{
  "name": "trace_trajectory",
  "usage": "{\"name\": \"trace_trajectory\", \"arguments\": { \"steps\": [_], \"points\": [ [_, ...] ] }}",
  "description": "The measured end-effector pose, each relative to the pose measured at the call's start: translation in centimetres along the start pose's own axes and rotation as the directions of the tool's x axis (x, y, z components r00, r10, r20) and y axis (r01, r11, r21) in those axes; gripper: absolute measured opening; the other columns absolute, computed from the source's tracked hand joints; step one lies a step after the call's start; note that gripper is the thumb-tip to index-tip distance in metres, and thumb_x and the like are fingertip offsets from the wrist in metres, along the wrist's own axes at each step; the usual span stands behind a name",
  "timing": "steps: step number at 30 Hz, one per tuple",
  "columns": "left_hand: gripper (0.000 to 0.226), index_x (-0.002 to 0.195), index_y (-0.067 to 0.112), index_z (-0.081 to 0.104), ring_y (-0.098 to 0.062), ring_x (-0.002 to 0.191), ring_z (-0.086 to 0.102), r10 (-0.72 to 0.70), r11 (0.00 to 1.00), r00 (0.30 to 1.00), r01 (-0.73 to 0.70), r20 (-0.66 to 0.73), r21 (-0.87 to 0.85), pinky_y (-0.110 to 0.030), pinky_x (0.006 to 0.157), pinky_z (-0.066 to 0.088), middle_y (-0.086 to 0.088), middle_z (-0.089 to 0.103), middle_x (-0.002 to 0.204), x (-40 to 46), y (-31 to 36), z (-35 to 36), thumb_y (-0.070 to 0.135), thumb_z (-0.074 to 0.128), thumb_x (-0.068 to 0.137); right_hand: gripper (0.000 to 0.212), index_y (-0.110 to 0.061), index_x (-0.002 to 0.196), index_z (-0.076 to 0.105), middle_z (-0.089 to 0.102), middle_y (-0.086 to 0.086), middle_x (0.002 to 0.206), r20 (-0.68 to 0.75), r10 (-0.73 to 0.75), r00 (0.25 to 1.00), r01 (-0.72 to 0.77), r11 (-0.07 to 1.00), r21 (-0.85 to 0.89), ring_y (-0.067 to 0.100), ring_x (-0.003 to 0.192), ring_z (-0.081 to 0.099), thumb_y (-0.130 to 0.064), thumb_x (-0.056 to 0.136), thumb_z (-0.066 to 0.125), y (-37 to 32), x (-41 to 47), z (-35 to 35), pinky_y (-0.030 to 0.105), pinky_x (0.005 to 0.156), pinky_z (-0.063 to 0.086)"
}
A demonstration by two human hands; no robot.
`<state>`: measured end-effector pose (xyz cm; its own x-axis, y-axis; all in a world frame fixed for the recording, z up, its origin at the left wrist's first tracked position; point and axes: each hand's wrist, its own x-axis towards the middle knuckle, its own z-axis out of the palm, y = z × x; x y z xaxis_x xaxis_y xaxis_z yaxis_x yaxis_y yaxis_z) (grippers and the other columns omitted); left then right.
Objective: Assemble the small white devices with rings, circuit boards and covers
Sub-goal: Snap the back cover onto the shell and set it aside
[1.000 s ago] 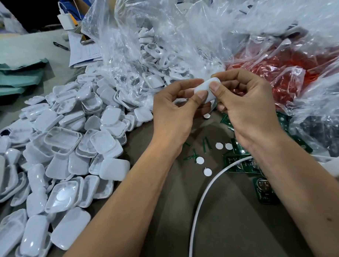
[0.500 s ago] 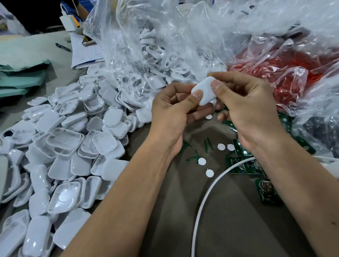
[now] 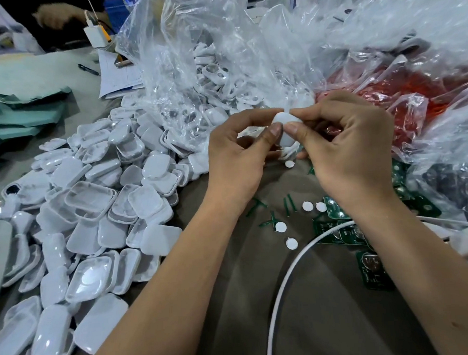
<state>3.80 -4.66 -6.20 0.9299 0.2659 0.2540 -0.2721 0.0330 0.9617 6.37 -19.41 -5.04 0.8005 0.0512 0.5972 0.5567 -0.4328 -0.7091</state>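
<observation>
Green sheets (image 3: 21, 115): stacked at nine o'clock, far left edge of the table (image 3: 338, 319).
White covers (image 3: 101, 208): a wide heap from eight o'clock up to ten o'clock, rounded-square shells, some hollow side up, some back up, overlapping each other.
Papers and pen (image 3: 88, 69): at eleven o'clock, beyond the heap; pen lying just left of the sheets.
Clear bag (image 3: 210, 72): at twelve o'clock, crumpled, with white ring-shaped parts showing through the plastic.
Left hand (image 3: 240, 161): above the table just left of centre, thumb and forefinger pinching the left edge of the small white device (image 3: 285, 127); other fingers curled beneath.
Small white device: held in the air at centre, between both hands, in front of the clear bag, rounded back toward the camera.
Right hand (image 3: 351, 149): just right of centre, thumb and forefinger clamped on the device's right edge, thumb tips of the two hands almost touching.
White discs (image 3: 292, 243): scattered on the table at six o'clock from the hands, among thin green strips (image 3: 289, 204).
White cable (image 3: 289, 276): curving from the bottom edge up toward four o'clock.
Circuit boards (image 3: 371, 270): green, spread at four o'clock, partly under the right wrist.
Red bag (image 3: 400, 97): at two o'clock, red contents inside clear plastic.
</observation>
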Motion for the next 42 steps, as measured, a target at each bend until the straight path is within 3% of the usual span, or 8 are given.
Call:
{"name": "trace_trajectory", "arguments": {
  "steps": [6,11,15,19,21,24,29,42],
  "points": [
    [0.01,0.095,0.01,0.072,-0.024,0.075,0.07,0.0,0.999,1.0,-0.001,0.008,0.041,-0.029,0.063,0.06,-0.02,0.07,0.099,-0.1,0.2,-0.1,0.0,0.069,0.094,0.013,-0.007,0.095,0.081,0.068,0.003,0.085,0.003,0.017,1.0,-0.017,0.999,0.039,0.011,0.059,0.069,-0.016,0.086,0.085,-0.1,-0.1,0.1,0.031,0.055,0.059],
    [0.021,0.11,-0.001,0.068,-0.042,0.088,0.072,-0.17,0.977,0.985,0.174,0.043,-0.121,-0.045,0.079,0.064,-0.028,0.068,0.109,0.0,0.5,0.2,0.017,0.062,0.102,0.017,-0.012,0.102,0.081,0.068,0.001,0.087,-0.036,-0.051,0.998,0.049,0.997,-0.056,0.009,0.073,0.064,-0.019,0.086,0.084,-0.2,0.0,0.1,0.024,0.069,0.054],
    [0.028,0.106,0.006,0.067,-0.031,0.083,0.072,-0.354,0.889,0.933,0.357,0.061,-0.286,-0.036,0.077,0.063,-0.021,0.072,0.095,0.1,1.0,0.1,0.033,0.063,0.1,0.019,-0.016,0.102,0.081,0.067,-0.001,0.091,-0.016,-0.105,0.994,0.103,0.992,-0.068,0.006,0.08,0.062,-0.019,0.084,0.086,-0.3,0.0,0.1,0.018,0.074,0.052],
    [0.014,0.102,0.002,0.072,-0.02,0.068,0.072,-0.37,0.851,0.925,0.377,0.093,-0.366,-0.025,0.064,0.06,-0.013,0.076,0.086,0.2,0.9,-0.1,0.014,0.064,0.1,0.022,-0.017,0.102,0.081,0.066,0.001,0.095,0.045,-0.133,0.99,0.136,0.989,-0.062,0.002,0.084,0.062,-0.005,0.083,0.084,-0.2,-0.2,0.3,0.008,0.072,0.049],
    [0.021,0.118,0.002,0.07,-0.019,0.068,0.073,-0.368,0.851,0.928,0.364,0.066,-0.377,-0.024,0.061,0.058,-0.011,0.078,0.091,0.3,1.0,-0.3,0.005,0.065,0.098,0.026,-0.018,0.103,0.08,0.067,0.0,0.098,0.051,-0.086,0.995,0.087,0.996,-0.004,-0.003,0.09,0.064,0.001,0.085,0.078,-0.2,-0.2,0.4,0.008,0.072,0.051],
    [0.033,0.124,0.006,0.069,-0.025,0.077,0.076,-0.341,0.838,0.938,0.332,0.06,-0.434,-0.024,0.065,0.059,-0.017,0.078,0.099,0.3,0.8,-0.5,-0.006,0.064,0.094,0.02,-0.018,0.108,0.078,0.074,-0.001,0.096,0.073,0.107,0.992,-0.119,0.977,0.179,0.01,0.083,0.074,-0.005,0.093,0.071,-0.1,-0.1,0.5,0.027,0.07,0.062],
    [0.032,0.126,0.006,0.069,-0.022,0.079,0.075,-0.341,0.835,0.936,0.345,0.09,-0.429,-0.024,0.067,0.06,-0.017,0.077,0.105,0.2,0.7,-0.3,-0.003,0.063,0.096,0.021,-0.01,0.091,0.075,0.075,0.001,0.071,0.282,0.393,0.875,-0.481,0.766,0.426,0.013,0.061,0.071,-0.017,0.105,0.06,-0.6,-0.2,0.5,0.025,0.051,0.055],
    [0.012,0.088,0.006,0.073,-0.012,0.06,0.062,-0.348,0.865,0.936,0.344,0.059,-0.366,-0.021,0.056,0.055,-0.007,0.073,0.078,0.4,0.8,-0.4,0.009,0.065,0.097,0.022,-0.003,0.082,0.07,0.063,0.002,0.063,0.346,0.406,0.846,-0.533,0.673,0.513,0.012,0.058,0.052,-0.009,0.101,0.063,-0.9,0.1,0.4,0.021,0.051,0.045]
  ]
}}
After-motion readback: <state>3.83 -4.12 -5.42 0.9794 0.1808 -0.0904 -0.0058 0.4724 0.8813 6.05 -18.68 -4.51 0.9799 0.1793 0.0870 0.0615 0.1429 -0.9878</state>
